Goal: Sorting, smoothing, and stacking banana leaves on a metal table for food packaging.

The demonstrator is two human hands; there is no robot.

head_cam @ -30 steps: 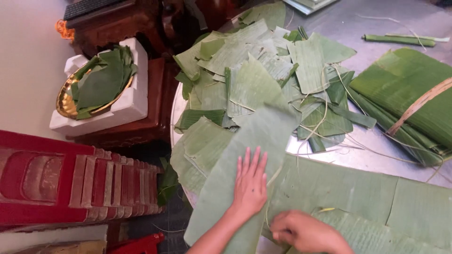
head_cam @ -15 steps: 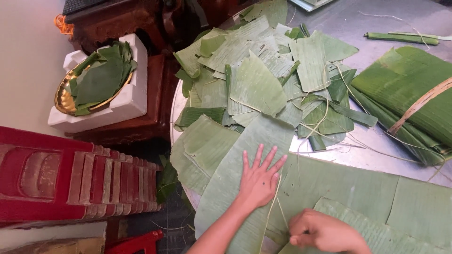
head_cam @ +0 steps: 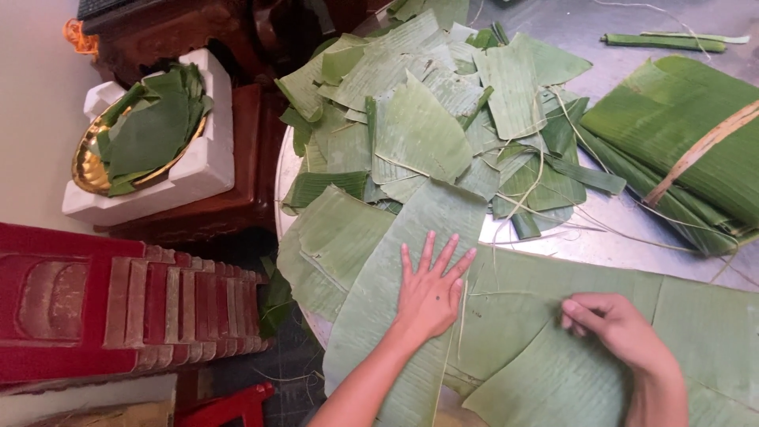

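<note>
Left hand (head_cam: 431, 291) lies flat, fingers spread, pressing a long banana leaf strip (head_cam: 395, 316) that runs from the near table edge up toward the leaf pile (head_cam: 443, 119). Right hand (head_cam: 621, 332), just right of that strip, curls and pinches the wide leaf (head_cam: 553, 364) beside it along its midrib.

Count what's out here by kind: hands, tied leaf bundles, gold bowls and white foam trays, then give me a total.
Hands: 2, left hand flat on a leaf, right hand pinching a leaf
Tied leaf bundles: 1, bundle
Gold bowls: 1, bowl
White foam trays: 1, tray
Total: 5
</note>
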